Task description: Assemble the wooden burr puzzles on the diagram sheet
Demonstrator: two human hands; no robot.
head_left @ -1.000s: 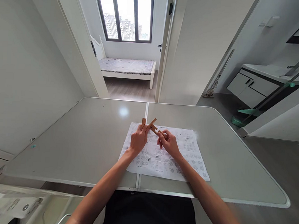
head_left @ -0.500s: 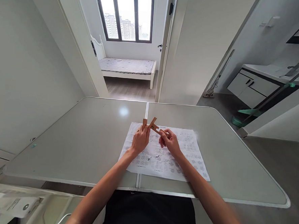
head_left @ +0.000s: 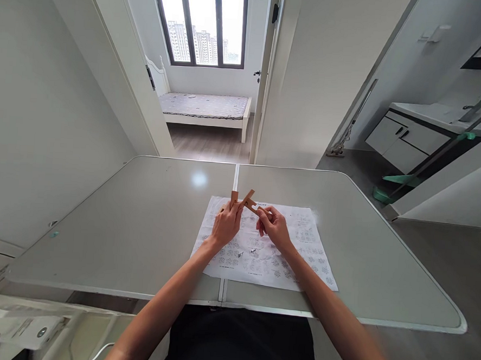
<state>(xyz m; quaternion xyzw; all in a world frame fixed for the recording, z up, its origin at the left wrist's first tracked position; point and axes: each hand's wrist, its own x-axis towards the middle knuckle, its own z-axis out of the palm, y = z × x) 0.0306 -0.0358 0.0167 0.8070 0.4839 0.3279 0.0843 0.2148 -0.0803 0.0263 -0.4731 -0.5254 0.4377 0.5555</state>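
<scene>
My left hand (head_left: 226, 223) is closed around several brown wooden puzzle pieces (head_left: 234, 197), whose ends stick up past the fingers. One notched wooden piece (head_left: 250, 203) slants out to the right, crossing another stick. Its right end meets the fingertips of my right hand (head_left: 273, 224), which pinch it with thumb and forefinger. Both hands are over a printed paper sheet (head_left: 255, 273) with rows of small diagrams. Two tiny dark-and-silver bits (head_left: 253, 250) are on the paper or printed on it; I cannot tell which.
The sheet lies on a pale grey-green folding table (head_left: 119, 232) with a metal seam (head_left: 222, 290) down its middle. Beyond the table are a doorway, a bed (head_left: 206, 106) and a window. A white device (head_left: 35, 330) stands at the lower left.
The notched wooden piece has turned slightly between my hands, so its face shows less. My hands stay in nearly the same place.
</scene>
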